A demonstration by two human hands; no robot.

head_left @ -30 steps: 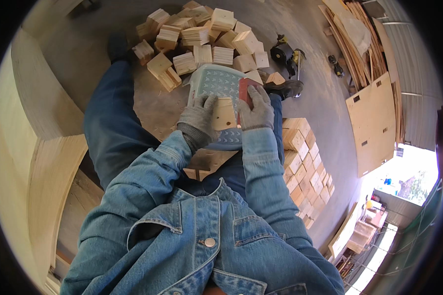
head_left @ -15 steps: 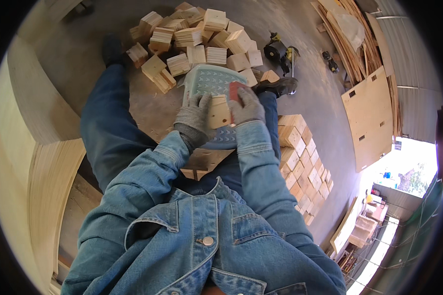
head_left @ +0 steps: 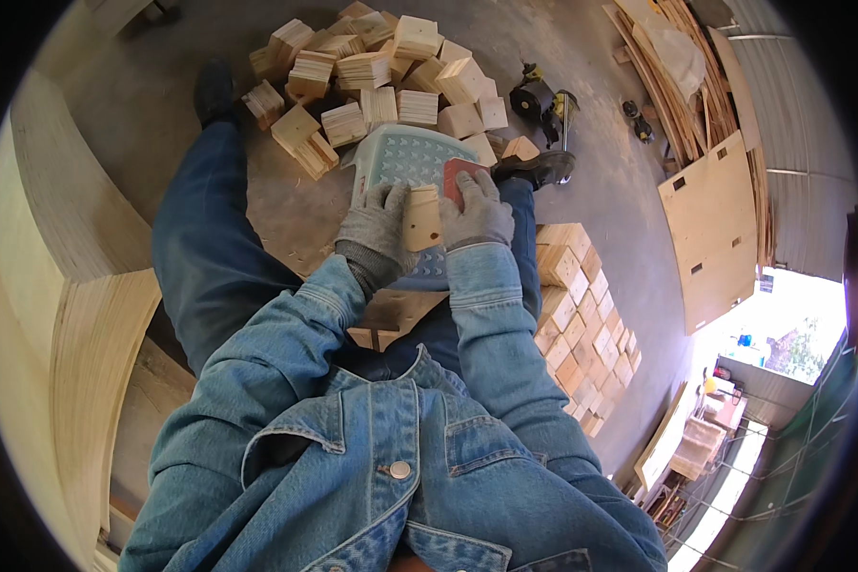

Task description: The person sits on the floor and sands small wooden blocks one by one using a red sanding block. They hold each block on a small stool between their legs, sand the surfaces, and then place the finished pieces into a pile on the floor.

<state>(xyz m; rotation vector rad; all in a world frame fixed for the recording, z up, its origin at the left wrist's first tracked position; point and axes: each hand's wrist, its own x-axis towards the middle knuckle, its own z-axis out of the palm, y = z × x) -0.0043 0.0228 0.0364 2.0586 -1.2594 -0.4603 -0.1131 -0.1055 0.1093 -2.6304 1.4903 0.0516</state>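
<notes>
Gloved fingers [head_left: 398, 198] at frame centre, left hand [head_left: 372, 227] grasping pale wooden block [head_left: 422, 221], right hand [head_left: 479, 215] clutching red slab [head_left: 455, 174]

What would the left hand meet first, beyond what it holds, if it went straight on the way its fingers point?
Probably the piled wooden blocks, past the green plastic stool; depth is unclear, so the left hand might touch the stool first.

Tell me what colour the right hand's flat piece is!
The flat piece is dull red, clearest in the head view.
</notes>
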